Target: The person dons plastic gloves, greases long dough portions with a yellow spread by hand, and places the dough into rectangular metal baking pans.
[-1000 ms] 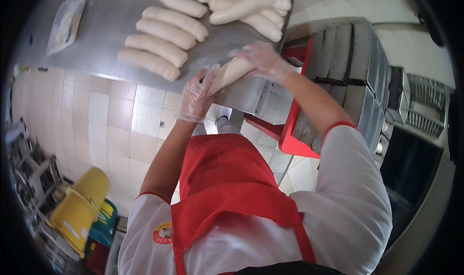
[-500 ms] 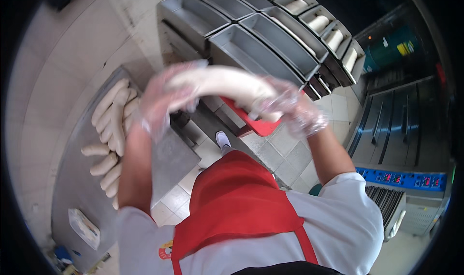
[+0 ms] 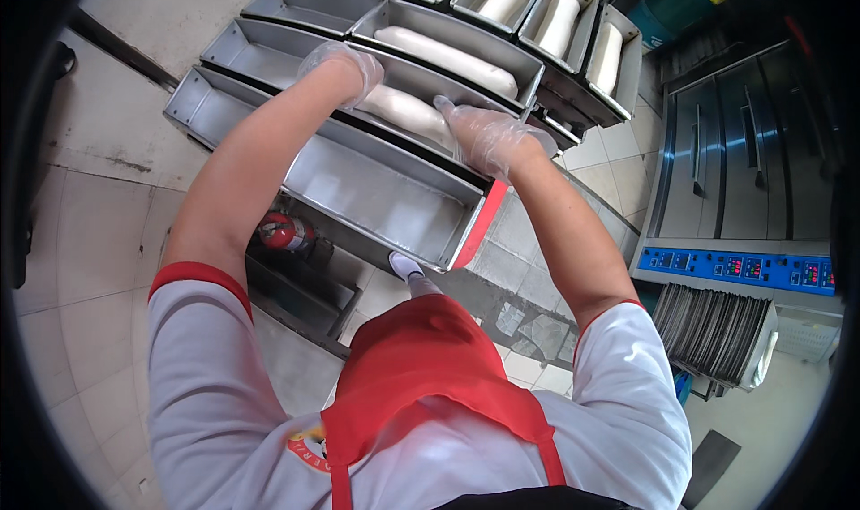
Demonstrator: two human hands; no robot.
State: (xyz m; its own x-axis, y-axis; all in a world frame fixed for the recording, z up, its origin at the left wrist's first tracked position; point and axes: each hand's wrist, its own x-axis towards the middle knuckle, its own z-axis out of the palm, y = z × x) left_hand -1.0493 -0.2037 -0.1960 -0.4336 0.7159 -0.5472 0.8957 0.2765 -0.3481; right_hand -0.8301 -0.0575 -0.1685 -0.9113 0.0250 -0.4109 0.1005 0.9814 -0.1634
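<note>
A long pale dough roll (image 3: 408, 114) lies in a deep grey metal loaf pan, its two ends under my hands. My left hand (image 3: 345, 69), in a clear plastic glove, covers the roll's left end, with its fingers mostly hidden. Around the right end closes my gloved right hand (image 3: 488, 138), thumb on the far side. Just beyond, another dough roll (image 3: 452, 60) rests in its own pan. Nearest me stands a bare loaf pan (image 3: 381, 188).
More loaf pans with dough, such as this roll (image 3: 557, 25), stand at the far right. A red fire extinguisher (image 3: 287, 231) sits below the near pans at left. To the right are a steel oven (image 3: 726, 152) with a blue control panel and a rack of dark trays (image 3: 712, 331).
The dough roll, held bent in the air between both hands before, now lies in a pan. My view has shifted toward the pans; the table of dough rolls at left is out of sight.
</note>
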